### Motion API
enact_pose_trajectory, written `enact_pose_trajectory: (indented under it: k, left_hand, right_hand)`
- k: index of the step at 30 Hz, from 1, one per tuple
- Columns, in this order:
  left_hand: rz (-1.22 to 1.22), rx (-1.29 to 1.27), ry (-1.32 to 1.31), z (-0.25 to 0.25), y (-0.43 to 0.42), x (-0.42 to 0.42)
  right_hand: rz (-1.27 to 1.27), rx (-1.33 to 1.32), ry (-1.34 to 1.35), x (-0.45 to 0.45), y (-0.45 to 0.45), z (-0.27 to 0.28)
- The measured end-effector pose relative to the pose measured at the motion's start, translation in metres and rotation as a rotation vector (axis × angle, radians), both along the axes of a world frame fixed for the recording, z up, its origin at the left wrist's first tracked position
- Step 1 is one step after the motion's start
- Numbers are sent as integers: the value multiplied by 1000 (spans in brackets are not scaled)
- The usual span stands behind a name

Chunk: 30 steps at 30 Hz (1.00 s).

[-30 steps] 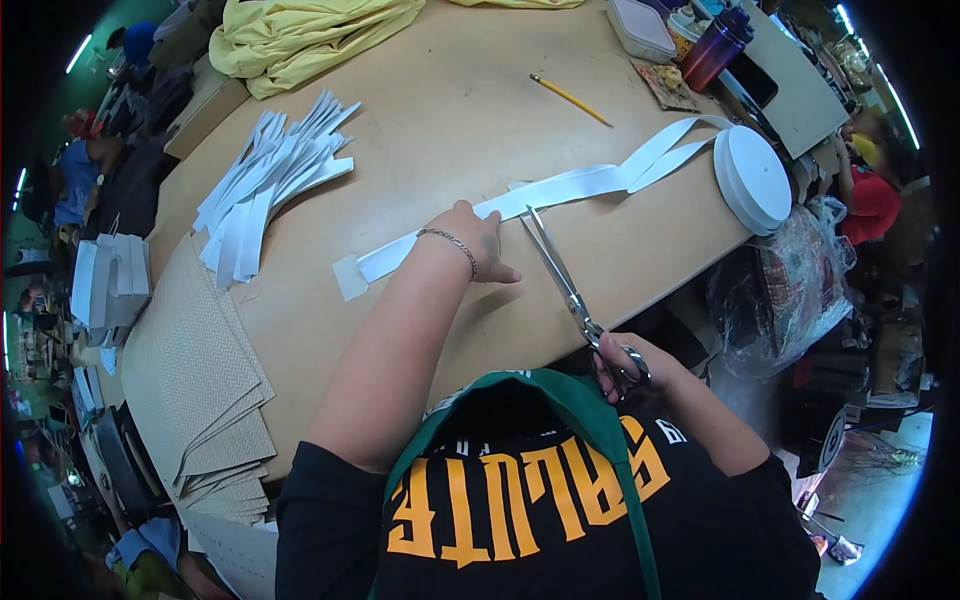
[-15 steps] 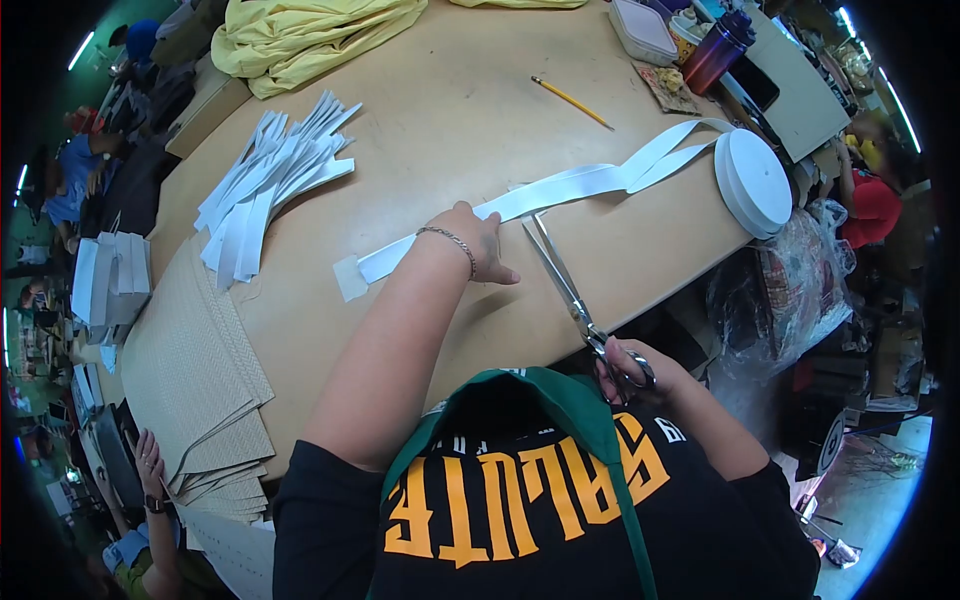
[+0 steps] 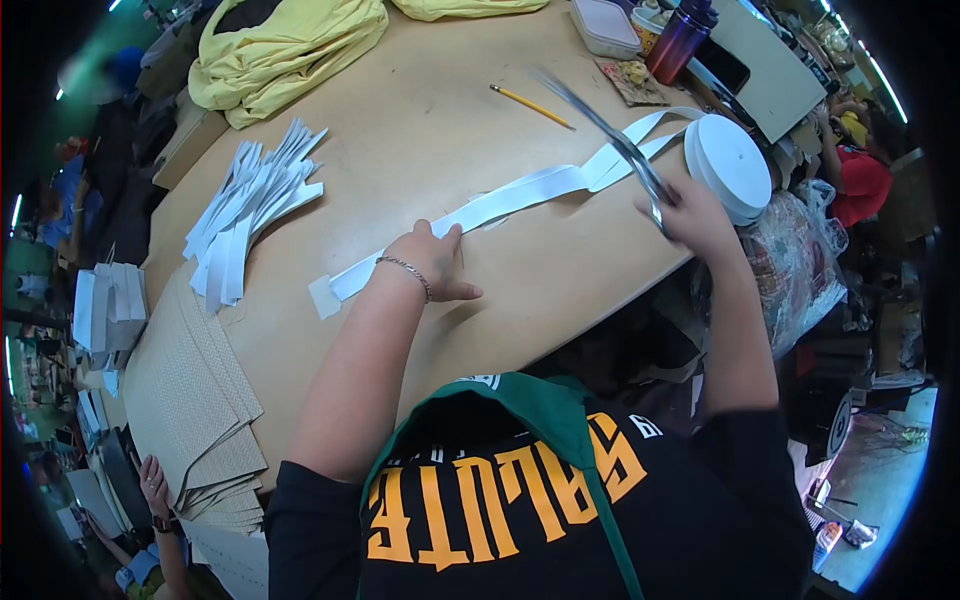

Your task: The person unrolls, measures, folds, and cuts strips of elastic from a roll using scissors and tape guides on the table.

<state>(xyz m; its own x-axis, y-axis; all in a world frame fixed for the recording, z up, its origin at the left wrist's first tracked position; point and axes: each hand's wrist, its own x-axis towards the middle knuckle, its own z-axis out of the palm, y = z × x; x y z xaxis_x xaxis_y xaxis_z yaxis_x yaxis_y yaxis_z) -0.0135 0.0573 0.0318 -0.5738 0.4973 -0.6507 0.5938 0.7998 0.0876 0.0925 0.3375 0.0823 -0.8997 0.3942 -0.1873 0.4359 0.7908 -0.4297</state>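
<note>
The worktop (image 3: 420, 130) shows open surface between the strip and its near edge, and more between the pile and the pencil. Sheets (image 3: 185, 390) lie along its left edge, yellow cloth (image 3: 290, 60) at the far side. Just past the right edge, a clear bag (image 3: 795, 245) holds something patterned. The white strip (image 3: 515, 197) runs across the worktop to the roll (image 3: 730, 160), near the right edge; left of it lies the pile (image 3: 240, 215) of cut strips. The right hand (image 3: 697, 215) grasps the scissors (image 3: 625, 150), raised and blurred. The left hand (image 3: 430, 262), fingers spread, rests on the strip. Beyond stand a box (image 3: 605, 30), contents unclear, and a bottle (image 3: 680, 42); the pencil (image 3: 533, 106) lies nearer.
</note>
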Motion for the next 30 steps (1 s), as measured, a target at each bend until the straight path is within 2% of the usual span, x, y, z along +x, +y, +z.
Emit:
enact_pose_trajectory:
  k: [1, 3, 7, 11, 12, 14, 17, 18, 21, 30]
  left_hand:
    - [7, 2, 3, -1, 0, 1]
    - [26, 8, 14, -2, -1, 3]
    - [71, 48, 21, -4, -6, 5]
    - [158, 69, -23, 0, -9, 6]
    - [176, 79, -34, 1, -11, 8]
    - [213, 110, -44, 2, -14, 8]
    - [219, 150, 35, -7, -17, 15]
    - [218, 144, 56, -10, -17, 18]
    - [222, 133, 111, -13, -14, 22]
    - [323, 176, 176, -14, -14, 27]
  right_hand:
    - [72, -30, 27, -29, 2, 0]
    - [263, 178, 102, -95, 4, -19]
    - [390, 219, 62, -187, -8, -63]
    - [475, 324, 87, -223, 7, -106]
    - [416, 316, 153, -210, -2, -98]
    - [607, 393, 616, -188, -11, -101]
    - [1145, 5, 530, -132, -58, -93]
    - [1192, 2, 516, -119, -72, -90]
    - [1201, -32, 419, -119, -79, -110]
    - [1176, -114, 417, -124, -79, -113]
